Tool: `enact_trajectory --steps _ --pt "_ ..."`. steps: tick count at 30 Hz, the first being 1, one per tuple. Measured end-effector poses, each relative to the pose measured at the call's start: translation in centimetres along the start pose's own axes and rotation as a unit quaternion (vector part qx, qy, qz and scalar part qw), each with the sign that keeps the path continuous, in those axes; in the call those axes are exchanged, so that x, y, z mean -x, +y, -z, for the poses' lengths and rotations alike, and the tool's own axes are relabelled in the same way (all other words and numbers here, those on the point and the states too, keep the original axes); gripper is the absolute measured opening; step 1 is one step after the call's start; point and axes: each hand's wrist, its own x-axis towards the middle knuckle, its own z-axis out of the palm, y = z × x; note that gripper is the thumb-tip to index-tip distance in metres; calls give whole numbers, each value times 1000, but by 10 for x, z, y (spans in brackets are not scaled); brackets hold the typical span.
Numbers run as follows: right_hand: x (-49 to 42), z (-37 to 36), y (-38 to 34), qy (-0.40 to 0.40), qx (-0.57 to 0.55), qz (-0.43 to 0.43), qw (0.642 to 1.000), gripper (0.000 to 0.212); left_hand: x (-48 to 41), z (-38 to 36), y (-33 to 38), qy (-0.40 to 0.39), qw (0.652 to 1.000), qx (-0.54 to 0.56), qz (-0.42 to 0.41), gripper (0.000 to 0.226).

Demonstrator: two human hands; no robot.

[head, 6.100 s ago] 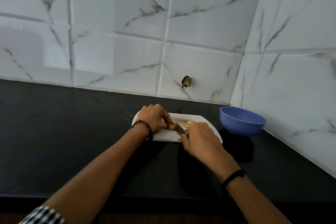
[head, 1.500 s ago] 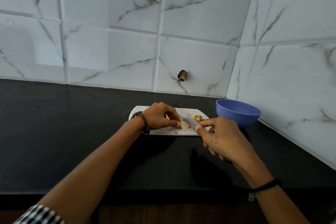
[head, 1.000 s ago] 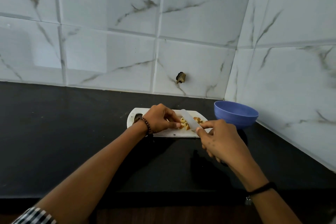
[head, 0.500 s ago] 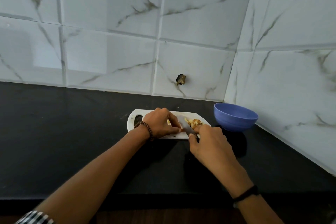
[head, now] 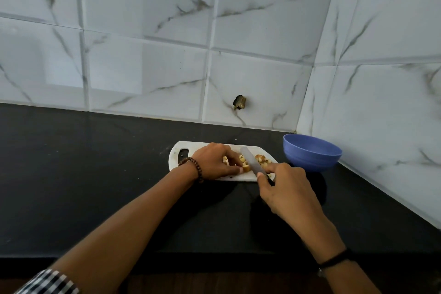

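Knife (head: 252, 161), gripped by the right hand (head: 288, 191), has dropped back beside the chunk (head: 246, 169) the left hand (head: 214, 161) pinches at its nine o'clock; chopping continues.

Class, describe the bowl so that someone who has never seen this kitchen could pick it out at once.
Find the black counter where the two marble-tiled walls meet in a corner. Just in front of that corner, right of the white board, stands the bowl. It is the only blue thing there, round and deep.
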Motion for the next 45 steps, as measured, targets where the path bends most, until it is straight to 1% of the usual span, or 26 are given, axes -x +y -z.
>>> enact_trajectory --steps 4,6,8,10,13,18,20,22,25,29,34,45 --pt "0 -2 0 0 -5 -3 1000 32 1 5 -2 15 1000 3 -7 16" --pt "0 -3 -2 -9 -12 -4 1000 33 1 12 -5 32 999 -9 3 15" --pt "1 -3 -6 -23 -20 -5 1000 34 2 16 -7 36 998 -41 18 21" --pt "3 -3 -10 -22 -21 10 999 35 2 16 -6 21 996 -82 22 28" --pt "5 -3 -14 -17 -5 27 999 39 2 14 -5 13 995 -101 21 29" --pt "2 -2 -13 -24 14 27 999 40 0 12 -6 7 996 -80 26 30" --pt "2 -2 -11 -32 14 23 999 39 -1 11 -5 9 998 -62 26 27" --pt "2 -1 -8 -38 8 19 999 38 -1 10 -3 18 998 -50 26 24" --pt "2 -2 -4 -20 -13 14 1000 38 0 7 -1 39 998 -43 35 21" --pt "1 -5 -5 -23 -41 9 999 40 0 4 2 52 996 -41 52 20" --pt "-3 -2 -9 -35 -47 6 998 42 -1 3 6 59 992 -39 101 20" --pt "-9 -9 -14 -31 -2 -1 1000 33 -4 0 10 58 989 -8 134 15"
